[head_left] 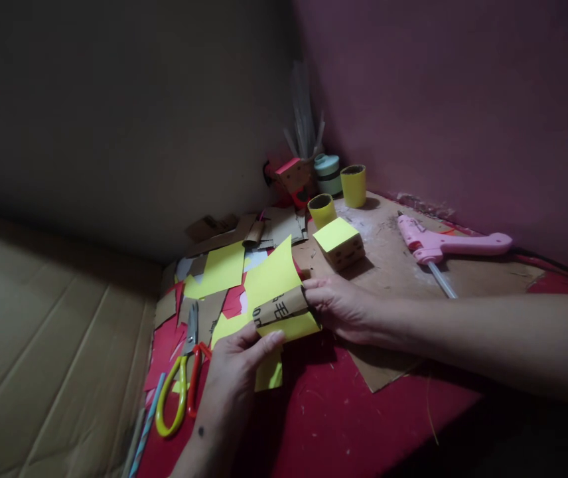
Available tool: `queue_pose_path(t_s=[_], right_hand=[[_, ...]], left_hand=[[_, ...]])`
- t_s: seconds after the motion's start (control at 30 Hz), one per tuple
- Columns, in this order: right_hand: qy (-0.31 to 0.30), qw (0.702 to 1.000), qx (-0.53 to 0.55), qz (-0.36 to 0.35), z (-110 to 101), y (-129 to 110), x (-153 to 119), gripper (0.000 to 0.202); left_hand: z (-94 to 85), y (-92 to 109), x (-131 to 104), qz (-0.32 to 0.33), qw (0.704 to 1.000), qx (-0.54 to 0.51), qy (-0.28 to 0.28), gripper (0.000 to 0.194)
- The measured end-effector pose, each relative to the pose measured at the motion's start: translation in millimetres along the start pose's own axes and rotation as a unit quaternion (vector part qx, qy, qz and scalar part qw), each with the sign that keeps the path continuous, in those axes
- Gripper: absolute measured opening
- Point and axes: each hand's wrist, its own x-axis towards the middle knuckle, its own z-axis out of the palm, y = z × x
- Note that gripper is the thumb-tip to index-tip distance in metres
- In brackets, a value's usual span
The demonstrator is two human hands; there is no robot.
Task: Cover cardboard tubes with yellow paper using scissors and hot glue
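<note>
Both hands grip a sheet of yellow paper [273, 271] with a strip of printed brown cardboard [280, 307] lying across it. The paper's near edge is folded up along the cardboard. My left hand [238, 362] pinches the lower left corner, thumb on top. At the right end, my right hand [340, 307] is closed on the paper and cardboard, its fingertips partly hidden. Beyond the right hand sits a small cardboard box [350, 254] with a yellow top and a drawn face. Scissors [184, 378] with yellow and red handles lie left of my left hand.
A pink glue gun [456, 245] with a clear stick lies at the right. Two yellow cardboard rings [354, 186], a teal-lidded jar [327, 174] and a red-topped cardboard figure [294, 179] stand by the corner. Paper scraps [221, 267] and a striped straw [147, 425] lie left.
</note>
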Motion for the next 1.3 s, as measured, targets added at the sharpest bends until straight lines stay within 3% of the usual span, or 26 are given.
queue_pose_path(t_s=[0.33,0.53,0.8,0.97,1.1,1.3], right_hand=[[0.027,1.0,-0.011,0.006,0,4,-1,0.026],[-0.012,1.0,-0.021,0.002,0,4,-3,0.031],[-0.066,0.995,-0.059,0.045,8,-4,-9,0.032],[-0.098,0.993,-0.054,0.039,4,0,-10,0.032],[-0.099,0.993,-0.05,0.036,4,2,-13,0.033],[-0.082,0.995,-0.061,0.02,1,6,-12,0.036]], left_hand=[[-2.0,-3,-2,0.021,0.998,0.033,-0.041,0.031],[1.2,1,-7,0.029,0.997,0.037,-0.067,0.023],[-0.2,1,-10,0.053,0.992,0.081,-0.086,0.017],[-0.9,4,-11,0.105,0.983,0.111,-0.102,0.015],[-2.3,3,-10,0.12,0.979,0.119,-0.112,0.013],[-1.3,3,-12,0.088,0.984,0.099,-0.117,0.016]])
